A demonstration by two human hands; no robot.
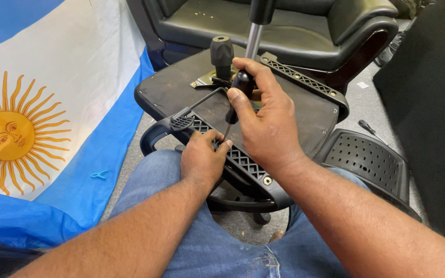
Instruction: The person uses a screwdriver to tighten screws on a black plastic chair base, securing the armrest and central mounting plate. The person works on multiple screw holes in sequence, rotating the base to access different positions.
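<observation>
An upturned office chair seat (pixel 176 90) rests against my lap, its dark underside facing me. My right hand (pixel 266 121) grips the black handle of a screwdriver (pixel 240 85), whose shaft points down toward the latticed black armrest bracket (pixel 243 159) along the near edge. My left hand (pixel 202 157) rests on that bracket, fingers pinched at the screwdriver's tip. The tip itself is hidden by my fingers. A black lever with a round paddle (pixel 182 122) sticks out to the left. A metal gas cylinder (pixel 253 41) and a black knob (pixel 221 51) rise from the seat's mechanism plate.
A black leather armchair (pixel 294 25) stands behind. A perforated black plastic chair part (pixel 369 159) lies at right, with a second screwdriver (pixel 371 129) on the grey carpet. A blue and white cloth with a yellow sun (pixel 37 113) lies at left, near a small blue clip (pixel 99 175).
</observation>
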